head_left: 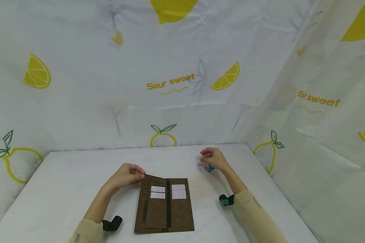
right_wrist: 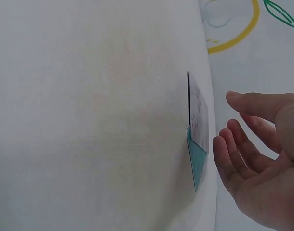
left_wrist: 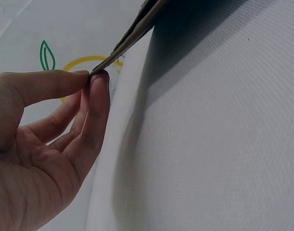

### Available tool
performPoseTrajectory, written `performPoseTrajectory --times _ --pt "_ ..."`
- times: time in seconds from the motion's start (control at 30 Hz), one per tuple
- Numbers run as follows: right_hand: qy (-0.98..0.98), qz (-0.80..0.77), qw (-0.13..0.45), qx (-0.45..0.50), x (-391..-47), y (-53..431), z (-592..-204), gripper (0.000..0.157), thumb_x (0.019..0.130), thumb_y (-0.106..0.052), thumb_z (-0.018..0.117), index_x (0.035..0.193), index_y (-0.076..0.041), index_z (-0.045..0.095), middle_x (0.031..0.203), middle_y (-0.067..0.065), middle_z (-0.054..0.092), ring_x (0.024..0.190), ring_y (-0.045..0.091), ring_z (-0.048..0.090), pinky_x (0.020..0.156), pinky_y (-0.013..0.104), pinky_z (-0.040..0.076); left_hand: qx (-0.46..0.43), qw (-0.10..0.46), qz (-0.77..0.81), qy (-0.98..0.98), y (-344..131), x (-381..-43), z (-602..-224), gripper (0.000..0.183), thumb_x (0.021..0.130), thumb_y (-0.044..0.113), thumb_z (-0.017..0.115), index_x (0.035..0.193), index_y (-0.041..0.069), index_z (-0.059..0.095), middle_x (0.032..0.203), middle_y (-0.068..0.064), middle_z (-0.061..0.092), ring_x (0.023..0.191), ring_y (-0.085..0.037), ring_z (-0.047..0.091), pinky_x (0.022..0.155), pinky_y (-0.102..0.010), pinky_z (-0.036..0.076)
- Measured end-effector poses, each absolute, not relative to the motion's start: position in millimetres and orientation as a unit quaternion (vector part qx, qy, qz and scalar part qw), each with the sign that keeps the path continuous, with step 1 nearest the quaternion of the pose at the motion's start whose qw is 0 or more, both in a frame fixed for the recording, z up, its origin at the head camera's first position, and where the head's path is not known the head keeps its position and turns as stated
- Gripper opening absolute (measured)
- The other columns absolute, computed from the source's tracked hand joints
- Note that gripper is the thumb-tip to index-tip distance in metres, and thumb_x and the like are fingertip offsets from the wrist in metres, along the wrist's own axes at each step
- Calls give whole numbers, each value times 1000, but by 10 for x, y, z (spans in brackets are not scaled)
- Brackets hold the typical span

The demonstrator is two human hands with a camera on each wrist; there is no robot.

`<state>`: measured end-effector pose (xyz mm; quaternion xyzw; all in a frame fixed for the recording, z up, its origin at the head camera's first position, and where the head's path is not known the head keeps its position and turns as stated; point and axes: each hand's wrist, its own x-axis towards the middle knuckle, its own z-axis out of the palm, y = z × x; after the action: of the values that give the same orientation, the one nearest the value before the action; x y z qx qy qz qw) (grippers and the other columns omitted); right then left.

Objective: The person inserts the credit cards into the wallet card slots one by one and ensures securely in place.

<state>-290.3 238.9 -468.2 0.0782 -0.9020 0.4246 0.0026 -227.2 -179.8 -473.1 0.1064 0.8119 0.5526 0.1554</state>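
While the brown wallet (head_left: 164,206) lies open flat on the white table (head_left: 64,182) in front of me, I see my left hand (head_left: 128,175) pinching its upper left corner; the left wrist view shows thumb and forefinger (left_wrist: 96,96) closed on that thin edge (left_wrist: 132,38). Four pale cards (head_left: 168,191) sit in the wallet's slots, two on each side of the dark centre strip. My right hand (head_left: 214,159) hovers over to the right, just above a small stack of cards (head_left: 204,165), a white one (right_wrist: 197,113) lying on a teal one (right_wrist: 197,166). From the right wrist view its fingers (right_wrist: 233,154) are loosely curved and apart from the cards, grasping nothing. Lemon-print cloth (head_left: 170,81) hangs behind the table.
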Motion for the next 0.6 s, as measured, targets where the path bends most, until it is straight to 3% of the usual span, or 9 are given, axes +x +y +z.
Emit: performPoseTrajectory --times 0.6 --pt "-940 335 25 57 -2994 2433 -4768 41 94 -15 85 123 11 74 120 26 78 107 35 73 97 49 61 109 161 559 806 -1799 -2270 -4724 21 100 6 73 115 -9 71 93 -9 74 82 -15 74 77 -29 67"
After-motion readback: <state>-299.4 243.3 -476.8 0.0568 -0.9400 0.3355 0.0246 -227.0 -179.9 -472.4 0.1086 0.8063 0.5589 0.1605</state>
